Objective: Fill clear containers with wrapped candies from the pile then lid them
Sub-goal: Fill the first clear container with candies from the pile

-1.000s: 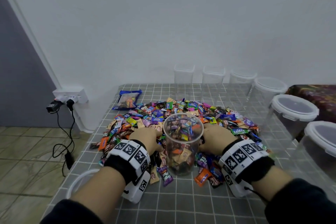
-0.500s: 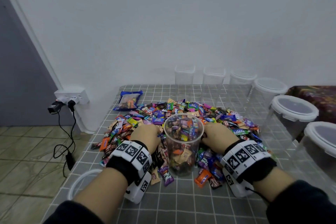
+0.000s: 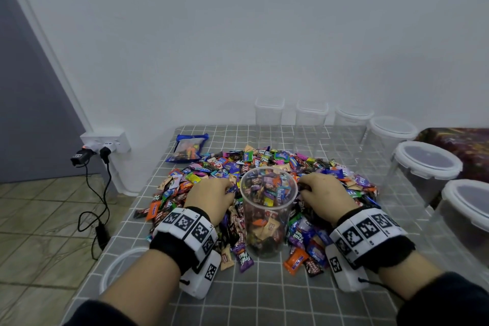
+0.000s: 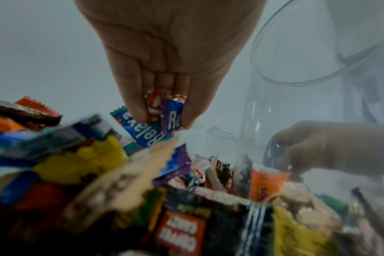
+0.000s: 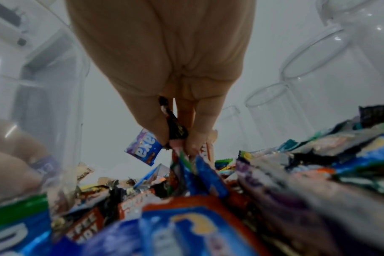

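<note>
While the table (image 3: 264,296) under its grey cloth with a white grid is standing pushed against a plain white wall, a grey door panel is filling the left side of the room, and beige floor tiles are showing beside the table. A white power strip (image 3: 105,140) is sitting low on the wall with two plugs in it, their black cables trailing down to the floor.

A broad pile of wrapped candies (image 3: 264,164) is lying in the middle of the cloth, too many to count. One open clear cup (image 3: 267,209) is standing upright at the near edge of the pile, between the two hands, and is looking more than half full of candies. Six clear containers are lining the far and right edges: two square ones (image 3: 269,116) and four round ones (image 3: 426,167), all with white lids on. One loose white lid (image 3: 116,270) is lying at the table's near left edge. One blue packet (image 3: 189,147) is lying flat beyond the pile, on the left.

The left hand (image 3: 211,197) is resting on the pile just left of the cup, its fingers (image 4: 134,104) curled and pinching a few wrappers, orange, purple and blue. The right hand (image 3: 325,196) is doing likewise just right of the cup, its fingertips (image 5: 153,128) gripping a dark wrapper with a purple one hanging beside it. Both wrists are wearing black bands with white marker blocks (image 3: 190,227).
</note>
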A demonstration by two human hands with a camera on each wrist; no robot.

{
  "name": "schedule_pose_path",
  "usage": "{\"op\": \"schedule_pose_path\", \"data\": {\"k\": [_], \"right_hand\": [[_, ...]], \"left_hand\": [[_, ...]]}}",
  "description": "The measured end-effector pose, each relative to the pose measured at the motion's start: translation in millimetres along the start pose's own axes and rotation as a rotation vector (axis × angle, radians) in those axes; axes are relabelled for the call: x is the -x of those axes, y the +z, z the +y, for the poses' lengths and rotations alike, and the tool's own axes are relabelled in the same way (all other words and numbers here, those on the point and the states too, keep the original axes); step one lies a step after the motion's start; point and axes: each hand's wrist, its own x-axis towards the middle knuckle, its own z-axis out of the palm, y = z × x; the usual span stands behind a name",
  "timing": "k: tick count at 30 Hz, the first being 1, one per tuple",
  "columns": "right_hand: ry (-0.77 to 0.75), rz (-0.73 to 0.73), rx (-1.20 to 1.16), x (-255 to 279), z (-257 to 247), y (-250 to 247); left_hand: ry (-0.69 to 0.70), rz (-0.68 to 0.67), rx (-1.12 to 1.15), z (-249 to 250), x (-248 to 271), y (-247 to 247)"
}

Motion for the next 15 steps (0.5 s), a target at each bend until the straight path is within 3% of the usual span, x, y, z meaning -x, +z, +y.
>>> {"op": "schedule_pose_path", "data": {"k": [15], "right_hand": [[-0.047, 0.316, -0.413, 15, -15, -40]], "left_hand": [[0.031, 0.157, 0.187, 16, 11, -34]]}}
